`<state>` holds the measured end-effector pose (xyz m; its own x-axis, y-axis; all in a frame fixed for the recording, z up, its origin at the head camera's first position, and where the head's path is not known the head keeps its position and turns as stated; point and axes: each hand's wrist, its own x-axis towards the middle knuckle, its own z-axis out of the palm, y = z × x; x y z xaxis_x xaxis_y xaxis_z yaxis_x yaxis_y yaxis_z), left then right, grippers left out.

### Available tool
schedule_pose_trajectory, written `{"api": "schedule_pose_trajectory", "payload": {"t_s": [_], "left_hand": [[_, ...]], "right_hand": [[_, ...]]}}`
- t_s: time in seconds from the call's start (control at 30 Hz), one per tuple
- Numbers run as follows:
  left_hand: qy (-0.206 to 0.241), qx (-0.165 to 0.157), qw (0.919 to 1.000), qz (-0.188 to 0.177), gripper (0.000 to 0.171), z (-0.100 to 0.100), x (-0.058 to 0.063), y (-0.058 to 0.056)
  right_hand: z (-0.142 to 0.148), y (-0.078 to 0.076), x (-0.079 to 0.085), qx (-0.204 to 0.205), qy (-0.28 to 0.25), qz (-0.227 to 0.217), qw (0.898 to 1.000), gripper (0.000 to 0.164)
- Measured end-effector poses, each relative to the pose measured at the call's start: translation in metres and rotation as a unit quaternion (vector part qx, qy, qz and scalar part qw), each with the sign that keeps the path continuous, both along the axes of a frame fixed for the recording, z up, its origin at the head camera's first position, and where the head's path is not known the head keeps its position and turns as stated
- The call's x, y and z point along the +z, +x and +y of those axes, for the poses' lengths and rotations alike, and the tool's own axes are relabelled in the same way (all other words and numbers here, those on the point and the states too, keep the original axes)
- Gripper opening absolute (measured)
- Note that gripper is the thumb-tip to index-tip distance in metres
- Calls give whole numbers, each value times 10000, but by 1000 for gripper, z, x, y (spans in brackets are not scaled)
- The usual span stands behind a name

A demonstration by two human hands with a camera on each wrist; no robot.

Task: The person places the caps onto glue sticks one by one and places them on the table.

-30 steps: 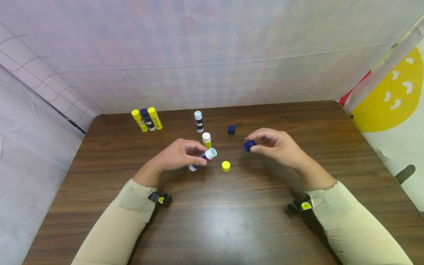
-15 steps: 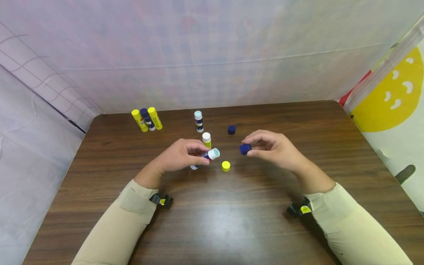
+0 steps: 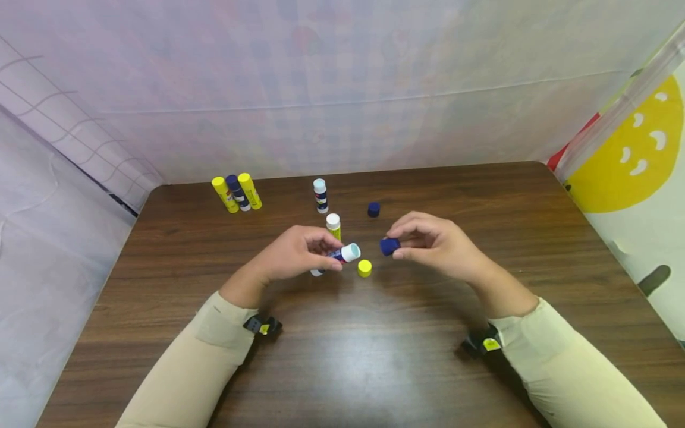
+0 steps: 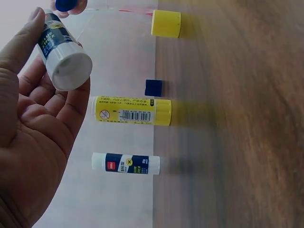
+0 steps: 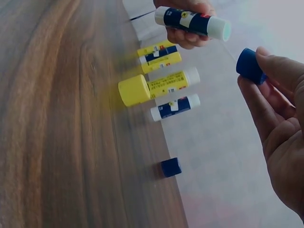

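My left hand (image 3: pixel 296 253) grips an uncapped blue-and-white glue stick (image 5: pixel 190 22), tilted with its pale open end toward the right hand. Between thumb and fingers, my right hand (image 3: pixel 440 246) pinches a dark blue cap (image 3: pixel 389 246), a short gap away from that end. Below the gap, a yellow cap (image 3: pixel 364 268) sits on the table. Just behind the left hand stands an uncapped yellow glue stick (image 4: pixel 130 110) with a white top, partly hidden in the head view. Farther back are another uncapped blue glue stick (image 3: pixel 320 196) and a second blue cap (image 3: pixel 373 209).
At the back left of the brown wooden table (image 3: pixel 342 368), two yellow glue sticks (image 3: pixel 250 191) and one blue glue stick (image 3: pixel 238 193) stand capped side by side. A pale patterned curtain (image 3: pixel 321 89) hangs behind the table's back edge.
My right hand has moved left and slightly toward me with the blue cap. The left hand has shifted a little right with the glue stick, narrowing the gap between them.
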<state>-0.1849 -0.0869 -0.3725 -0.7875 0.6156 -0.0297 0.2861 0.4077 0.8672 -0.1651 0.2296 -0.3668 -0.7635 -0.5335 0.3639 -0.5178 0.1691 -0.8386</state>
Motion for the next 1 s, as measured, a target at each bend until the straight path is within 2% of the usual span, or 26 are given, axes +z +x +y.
{"api": "schedule_pose_trajectory", "payload": {"t_s": [0.27,1.0], "left_hand": [[78,-75,9999,-60,28,4,-1,3],[126,-339,9993,-136,29,16,-3,9]], "right_hand": [[-6,4,0,159,-132,232,9995,31],[-18,12,3,395,-7,3,9992,31]]}}
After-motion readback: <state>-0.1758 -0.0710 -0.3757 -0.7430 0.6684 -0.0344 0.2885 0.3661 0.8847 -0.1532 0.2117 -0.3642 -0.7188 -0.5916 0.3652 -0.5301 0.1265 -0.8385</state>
